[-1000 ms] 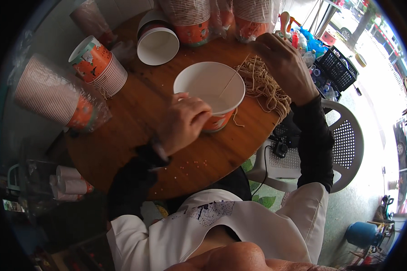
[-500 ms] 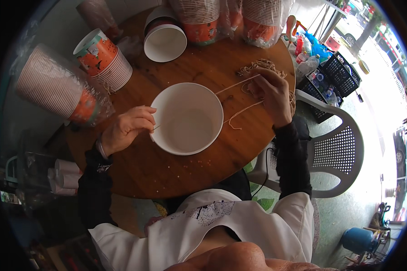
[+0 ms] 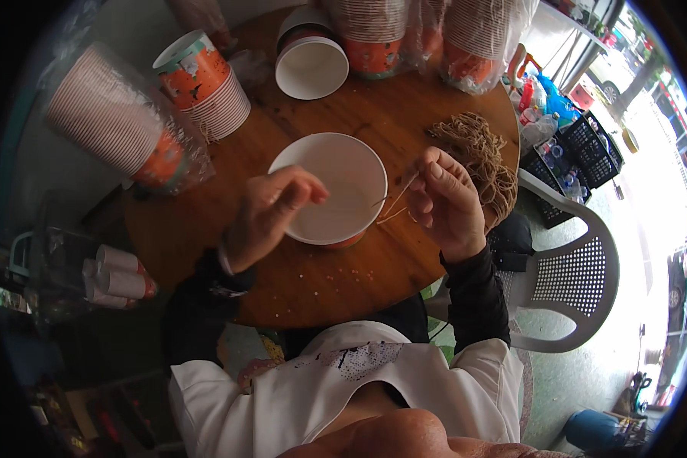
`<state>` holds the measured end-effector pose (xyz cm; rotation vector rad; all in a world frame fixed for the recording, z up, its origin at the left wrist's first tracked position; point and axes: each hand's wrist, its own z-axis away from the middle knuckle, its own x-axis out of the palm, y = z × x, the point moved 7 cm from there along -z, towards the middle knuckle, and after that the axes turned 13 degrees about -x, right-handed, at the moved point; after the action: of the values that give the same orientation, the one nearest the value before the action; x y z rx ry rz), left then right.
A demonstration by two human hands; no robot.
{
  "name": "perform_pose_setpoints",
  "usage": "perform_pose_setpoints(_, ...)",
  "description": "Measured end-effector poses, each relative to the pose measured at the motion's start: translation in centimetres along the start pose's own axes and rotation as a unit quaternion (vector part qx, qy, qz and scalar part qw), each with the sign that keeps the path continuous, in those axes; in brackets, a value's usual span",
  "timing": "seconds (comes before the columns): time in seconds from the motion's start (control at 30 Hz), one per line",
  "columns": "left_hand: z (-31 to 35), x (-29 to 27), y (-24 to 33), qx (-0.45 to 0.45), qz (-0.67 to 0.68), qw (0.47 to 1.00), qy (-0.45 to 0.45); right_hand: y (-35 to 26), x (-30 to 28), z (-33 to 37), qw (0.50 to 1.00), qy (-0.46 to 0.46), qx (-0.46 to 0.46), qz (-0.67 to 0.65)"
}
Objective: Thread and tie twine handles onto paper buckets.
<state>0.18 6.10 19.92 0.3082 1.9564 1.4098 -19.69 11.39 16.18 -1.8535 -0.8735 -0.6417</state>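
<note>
A white paper bucket [image 3: 351, 168] stands upright on the round wooden table [image 3: 275, 294], its mouth toward me and a strip of orange showing on its outside. My left hand [image 3: 263, 217] hovers over the bucket's left edge, slightly blurred, with bent fingers apart from the thumb and nothing visible in them. Right of the bucket, my right hand [image 3: 448, 202] is closed, pinching thin beige string [image 3: 393, 216] between thumb and fingers. Short lengths of it run from the fingers toward the bucket's right rim. Behind that hand lies a tangled heap of the same string [image 3: 481, 156].
Stacks of orange-and-white paper buckets, some in clear plastic, stand at the left [image 3: 103, 114] and far side [image 3: 370, 46]. Another bucket [image 3: 311, 70] lies with its mouth toward me. A grey plastic chair [image 3: 580, 278] and black crates [image 3: 584, 156] are at the right.
My left hand has left the bucket's left rim and moved right, over its mouth. The right hand has come down and nearer the bucket, uncovering the string heap. The whole view has shifted slightly.
</note>
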Motion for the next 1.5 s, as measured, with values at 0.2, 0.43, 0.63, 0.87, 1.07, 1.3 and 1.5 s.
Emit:
perform_pose_setpoints(0.2, 0.9, 5.4, -0.9, -0.172, 0.245, 0.949, -0.097, 0.7, 0.9, -0.4, 1.000, -0.006, 0.008, 0.002)
perform_pose_setpoints(0.43, 0.3, 7.9, -1.0, -0.219, 0.359, 0.899, -0.123, 0.4, 0.6, -0.2, 1.000, 0.000, -0.007, 0.022)
perform_pose_setpoints(0.63, -0.8, 5.3, 0.7, -0.071, 0.103, 0.992, -0.007, 0.2, -0.6, 0.7, 0.998, 0.001, 0.008, 0.063)
perform_pose_setpoints(0.87, -1.6, 4.0, 3.9, 0.029, -0.137, 0.990, -0.014, 1.1, 2.0, 1.4, 0.975, -0.044, 0.100, 0.193)
perform_pose_setpoints(1.07, -1.7, 3.7, 5.4, 0.098, -0.222, 0.970, 0.001, 2.1, 1.5, 1.3, 0.960, -0.096, 0.113, 0.237)
perform_pose_setpoints(1.3, -2.0, 4.4, 5.6, 0.100, -0.220, 0.970, 0.009, 1.7, 1.3, 1.5, 0.955, -0.046, 0.110, 0.272)
perform_pose_setpoints(1.5, -1.4, 5.7, 4.4, 0.140, -0.214, 0.965, 0.051, 1.0, 0.3, 2.7, 0.954, 0.005, 0.036, 0.299)
